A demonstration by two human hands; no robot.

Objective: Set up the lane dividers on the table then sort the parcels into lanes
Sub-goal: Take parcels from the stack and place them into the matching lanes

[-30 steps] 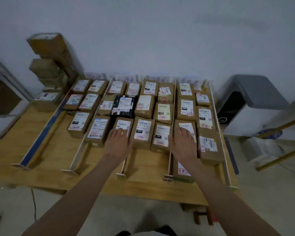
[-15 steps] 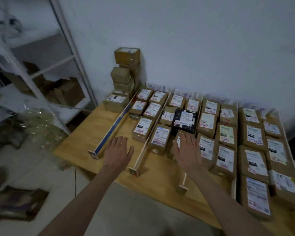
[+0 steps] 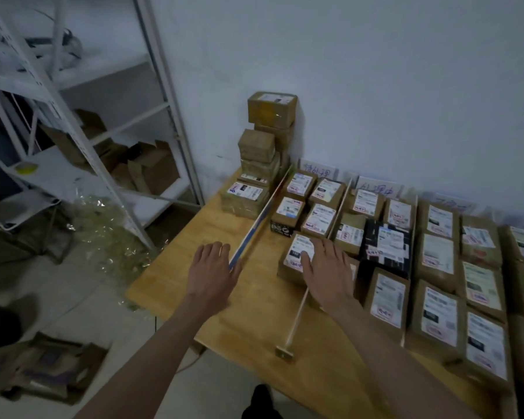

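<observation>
Brown labelled parcels lie in rows on the wooden table, split into lanes by thin white dividers. The leftmost divider has a blue side. My left hand hovers flat and empty at that divider's near end. My right hand is spread over the nearest parcel of the first lane, holding nothing. A stack of unsorted parcels stands at the table's far left corner against the wall. Handwritten lane cards lean on the wall behind the lanes.
A white metal shelf rack with cardboard boxes stands left of the table. Crumpled clear plastic lies on the floor beside it. Flattened cardboard lies on the floor at lower left. The table's near left corner sits at my left forearm.
The view has swung left, from the full lanes to the table's left end and the shelf. Both hands have shifted left, off the middle parcels to the first lane and blue divider.
</observation>
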